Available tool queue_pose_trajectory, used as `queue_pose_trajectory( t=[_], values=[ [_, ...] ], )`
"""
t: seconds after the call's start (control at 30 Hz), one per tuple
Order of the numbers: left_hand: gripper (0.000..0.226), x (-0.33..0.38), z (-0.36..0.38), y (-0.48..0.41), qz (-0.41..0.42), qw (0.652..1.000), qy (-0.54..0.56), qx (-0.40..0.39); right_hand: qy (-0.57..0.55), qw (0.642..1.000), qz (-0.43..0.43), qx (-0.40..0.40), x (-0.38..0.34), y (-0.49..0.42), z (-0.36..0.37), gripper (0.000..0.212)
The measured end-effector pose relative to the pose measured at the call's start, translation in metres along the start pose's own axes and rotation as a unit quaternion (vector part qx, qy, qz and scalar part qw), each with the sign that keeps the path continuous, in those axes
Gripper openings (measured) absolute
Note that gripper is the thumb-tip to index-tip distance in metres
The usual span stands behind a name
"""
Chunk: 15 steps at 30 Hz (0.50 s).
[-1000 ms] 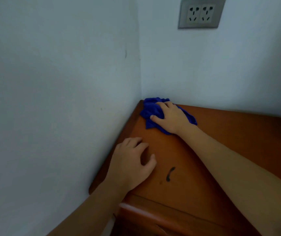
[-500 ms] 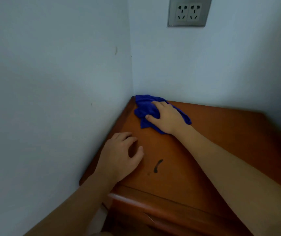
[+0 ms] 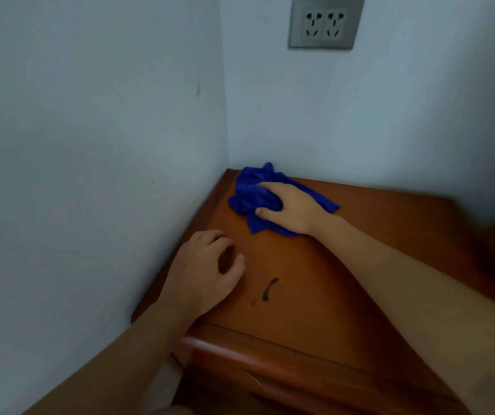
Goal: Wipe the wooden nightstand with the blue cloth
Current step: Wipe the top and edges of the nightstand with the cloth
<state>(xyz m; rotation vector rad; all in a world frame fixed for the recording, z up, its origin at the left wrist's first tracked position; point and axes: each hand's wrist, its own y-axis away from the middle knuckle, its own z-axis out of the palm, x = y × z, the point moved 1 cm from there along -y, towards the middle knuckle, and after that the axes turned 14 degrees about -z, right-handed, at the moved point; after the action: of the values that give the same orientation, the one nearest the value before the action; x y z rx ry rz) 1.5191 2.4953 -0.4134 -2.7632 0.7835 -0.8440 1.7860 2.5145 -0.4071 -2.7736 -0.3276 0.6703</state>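
the wooden nightstand (image 3: 345, 265) sits pushed into the corner where two pale walls meet, and the person leans over it with both bare arms out. the right hand (image 3: 292, 209) lies palm down on the blue cloth (image 3: 253, 193), fingers curled over the bunched fabric with the thumb tucked against its near edge, so it has a loose hold and presses the cloth onto the wood. the cloth is crumpled at the far left corner of the top, close by both walls, one flat corner of it sticking out to the right of the wrist. the left hand (image 3: 207, 275) rests on the top nearer the front, beside the left wall, fingers bent and spread a little, holding nothing. just right of it there is a short dark mark (image 3: 269, 289) on the wood. a grey double socket (image 3: 326, 23) is set in the back wall above.
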Motion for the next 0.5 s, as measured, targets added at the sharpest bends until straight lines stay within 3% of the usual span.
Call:
queue_pose_trajectory(
  t=[0.07,0.17,0.27,0.37,0.5],
  values=[
    [0.050,0.000,0.000,0.000,0.002,1.000,0.002,0.002,-0.002,1.000,0.018,0.011,0.013,0.009,-0.010,0.067],
    [0.051,0.001,-0.001,0.001,0.004,1.000,0.002,0.001,0.084,0.987,0.107,0.081,0.031,0.007,-0.013,0.072],
    [0.053,0.002,-0.002,0.000,-0.001,1.000,0.001,-0.003,0.161,0.970,0.175,0.055,0.033,-0.009,-0.004,0.084],
    [0.052,0.002,-0.002,0.000,0.000,1.000,0.001,-0.001,0.162,0.976,0.142,0.010,0.024,-0.014,0.000,0.090],
    [0.052,0.003,-0.003,0.001,0.002,1.000,0.003,0.001,0.058,0.998,0.025,-0.013,0.010,0.019,-0.013,0.083]
  ],
)
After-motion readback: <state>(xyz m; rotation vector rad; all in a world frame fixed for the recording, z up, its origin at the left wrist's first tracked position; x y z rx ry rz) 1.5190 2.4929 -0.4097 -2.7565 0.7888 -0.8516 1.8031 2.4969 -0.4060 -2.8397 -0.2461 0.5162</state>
